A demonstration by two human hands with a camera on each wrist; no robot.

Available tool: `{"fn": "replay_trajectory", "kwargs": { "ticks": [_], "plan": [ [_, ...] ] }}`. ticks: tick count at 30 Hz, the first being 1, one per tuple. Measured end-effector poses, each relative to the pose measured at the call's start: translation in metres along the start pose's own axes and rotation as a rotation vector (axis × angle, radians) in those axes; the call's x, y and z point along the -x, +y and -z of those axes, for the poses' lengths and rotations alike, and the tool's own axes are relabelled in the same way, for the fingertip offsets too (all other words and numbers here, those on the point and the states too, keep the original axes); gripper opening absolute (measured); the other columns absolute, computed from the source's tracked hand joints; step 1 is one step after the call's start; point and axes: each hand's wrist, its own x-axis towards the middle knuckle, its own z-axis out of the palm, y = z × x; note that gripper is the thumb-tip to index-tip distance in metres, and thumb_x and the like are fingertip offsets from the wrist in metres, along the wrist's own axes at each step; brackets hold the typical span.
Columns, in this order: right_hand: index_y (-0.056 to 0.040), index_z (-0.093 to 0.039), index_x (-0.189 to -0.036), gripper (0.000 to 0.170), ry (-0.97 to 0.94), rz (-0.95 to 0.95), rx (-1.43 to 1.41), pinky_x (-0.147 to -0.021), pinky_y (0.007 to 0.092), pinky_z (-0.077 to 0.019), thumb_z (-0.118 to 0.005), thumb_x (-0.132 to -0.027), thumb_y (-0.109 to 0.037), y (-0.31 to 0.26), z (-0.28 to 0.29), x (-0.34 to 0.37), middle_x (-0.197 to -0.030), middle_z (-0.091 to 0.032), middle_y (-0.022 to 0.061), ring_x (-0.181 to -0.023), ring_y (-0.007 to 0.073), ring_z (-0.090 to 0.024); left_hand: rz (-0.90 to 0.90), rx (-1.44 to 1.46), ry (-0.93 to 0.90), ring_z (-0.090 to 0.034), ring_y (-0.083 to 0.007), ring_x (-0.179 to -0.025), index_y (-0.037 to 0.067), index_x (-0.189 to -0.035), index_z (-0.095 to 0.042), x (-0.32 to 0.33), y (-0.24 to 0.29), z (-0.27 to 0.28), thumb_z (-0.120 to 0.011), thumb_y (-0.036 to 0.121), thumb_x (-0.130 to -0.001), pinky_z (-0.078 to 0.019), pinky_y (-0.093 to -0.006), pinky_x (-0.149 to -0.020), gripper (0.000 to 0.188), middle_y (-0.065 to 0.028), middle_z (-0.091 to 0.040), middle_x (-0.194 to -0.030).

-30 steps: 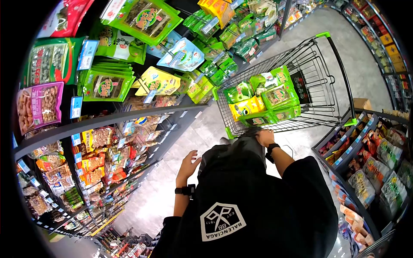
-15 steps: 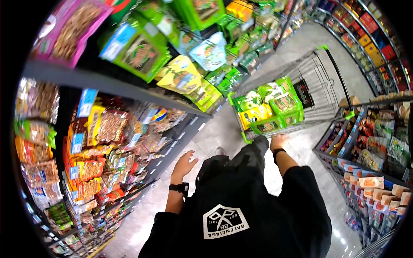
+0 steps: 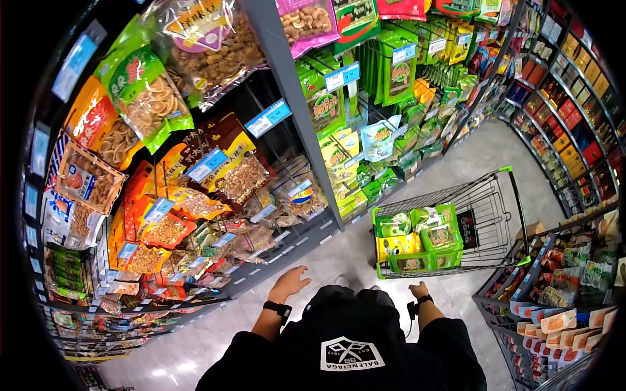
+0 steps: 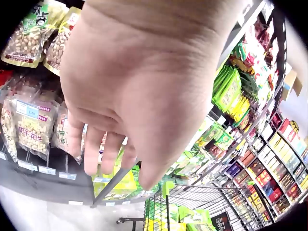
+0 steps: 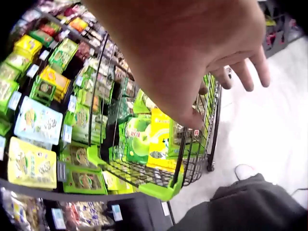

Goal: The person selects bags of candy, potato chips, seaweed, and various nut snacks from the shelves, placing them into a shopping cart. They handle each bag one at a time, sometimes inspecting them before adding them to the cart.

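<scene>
Shifted lower in view: cart [image 3: 467, 228], packets [image 3: 442, 238] grouped at left end, presumably to save room. Left hand [image 3: 289, 285], right hand [image 3: 422, 291]: fingers loosely spread, empty.

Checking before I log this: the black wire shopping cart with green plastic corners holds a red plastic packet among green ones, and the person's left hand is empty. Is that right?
Not quite: the head view shows a yellow plastic packet, not a red one, among the green plastic packets. The black wire shopping cart does hold them, and the left hand is empty.
</scene>
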Motion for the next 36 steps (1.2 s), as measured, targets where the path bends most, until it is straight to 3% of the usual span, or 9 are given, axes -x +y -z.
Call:
{"fn": "replay_trajectory", "kwargs": {
  "ticks": [2, 5, 8, 11, 13, 18, 22, 32, 36],
  "plan": [
    [0.0064, -0.052, -0.135, 0.079, 0.026, -0.016, -0.139, -0.107, 0.0437, -0.0430, -0.072, -0.073, -0.038, 0.032, -0.017, -0.019, -0.132, -0.057, 0.0322, -0.127, 0.0432, -0.053, -0.079, 0.021, 0.023, -0.057, -0.0366, -0.120, 0.010, -0.132, -0.057, 0.000, 0.005, -0.003, -0.069, 0.038, -0.087, -0.0464, -0.0438, -0.101, 0.054, -0.0185, -0.062, -0.127],
    [0.0013, -0.055, -0.133, 0.068, 0.007, -0.107, -0.425, -0.093, 0.0480, -0.0498, -0.071, -0.077, -0.035, 0.083, -0.040, -0.046, -0.123, -0.064, 0.0242, -0.117, 0.0398, -0.060, -0.364, 0.066, 0.502, -0.049, -0.0394, -0.127, 0.006, -0.131, -0.054, -0.010, 0.013, -0.002, -0.072, 0.024, -0.086, -0.0421, -0.0445, -0.106, 0.052, -0.0186, -0.054, -0.135],
    [-0.0063, -0.055, -0.129, 0.050, -0.045, -0.131, -0.702, -0.073, 0.0500, -0.0532, -0.066, -0.086, -0.030, 0.075, -0.013, 0.025, -0.108, -0.065, 0.0128, -0.098, 0.0326, -0.065, -0.328, 0.100, 0.948, -0.050, -0.0399, -0.123, 0.001, -0.131, -0.051, -0.011, 0.038, 0.049, -0.072, 0.018, -0.085, -0.0410, -0.0441, -0.105, 0.053, -0.0205, -0.053, -0.131],
    [-0.0078, -0.053, -0.128, 0.046, -0.103, -0.058, -0.839, -0.068, 0.0473, -0.0532, -0.060, -0.091, -0.033, 0.097, -0.015, 0.050, -0.107, -0.064, 0.0110, -0.088, 0.0326, -0.067, -0.274, 0.213, 1.248, -0.053, -0.0362, -0.112, -0.002, -0.132, -0.049, -0.017, 0.046, 0.107, -0.070, 0.016, -0.088, -0.0438, -0.0429, -0.098, 0.052, -0.0201, -0.053, -0.122],
    [-0.0089, -0.054, -0.127, 0.042, -0.115, -0.016, -0.802, -0.067, 0.0457, -0.0533, -0.058, -0.092, -0.032, 0.102, -0.015, 0.065, -0.107, -0.064, 0.0106, -0.086, 0.0336, -0.068, -0.245, 0.305, 1.368, -0.052, -0.0333, -0.122, 0.000, -0.142, -0.042, -0.013, 0.058, 0.142, -0.069, 0.017, -0.091, -0.0449, -0.0403, -0.096, 0.061, -0.0183, -0.049, -0.134],
    [-0.0069, -0.057, -0.125, 0.041, -0.115, -0.015, -0.666, -0.056, 0.0353, -0.0508, -0.061, -0.090, -0.027, 0.101, -0.009, 0.094, -0.098, -0.067, 0.0103, -0.072, 0.0234, -0.063, -0.195, 0.350, 1.407, -0.036, -0.0368, -0.140, 0.001, -0.152, -0.030, -0.017, 0.071, 0.191, -0.068, 0.028, -0.094, -0.0336, -0.0463, -0.112, 0.075, -0.0212, -0.031, -0.154],
    [0.0053, -0.064, -0.108, 0.027, -0.026, 0.168, -0.833, -0.059, 0.0300, -0.0498, -0.062, -0.091, -0.015, 0.128, -0.030, 0.059, -0.084, -0.069, 0.0091, -0.071, 0.0184, -0.066, -0.071, 0.492, 1.394, -0.018, -0.0374, -0.150, 0.005, -0.157, -0.020, -0.030, 0.066, 0.206, -0.069, 0.041, -0.092, -0.0251, -0.0485, -0.118, 0.089, -0.0197, -0.012, -0.163],
    [0.0023, -0.069, -0.099, 0.022, 0.018, 0.293, -0.737, -0.063, 0.0302, -0.0503, -0.065, -0.087, -0.016, 0.127, -0.019, 0.056, -0.080, -0.070, 0.0079, -0.071, 0.0163, -0.064, -0.134, 0.625, 1.313, -0.041, -0.0325, -0.136, -0.003, -0.151, -0.028, -0.053, 0.063, 0.228, -0.086, 0.042, -0.076, -0.0369, -0.0435, -0.112, 0.105, -0.0204, -0.035, -0.149],
    [0.0006, -0.067, -0.098, 0.019, 0.002, 0.280, -0.767, -0.056, 0.0292, -0.0476, -0.064, -0.088, -0.015, 0.111, -0.003, 0.071, -0.080, -0.069, 0.0068, -0.066, 0.0160, -0.061, -0.464, 0.874, 1.261, -0.054, -0.0297, -0.123, -0.006, -0.146, -0.033, -0.056, 0.067, 0.226, -0.092, 0.029, -0.072, -0.0434, -0.0404, -0.105, 0.101, -0.0200, -0.051, -0.138]
  ]
}}
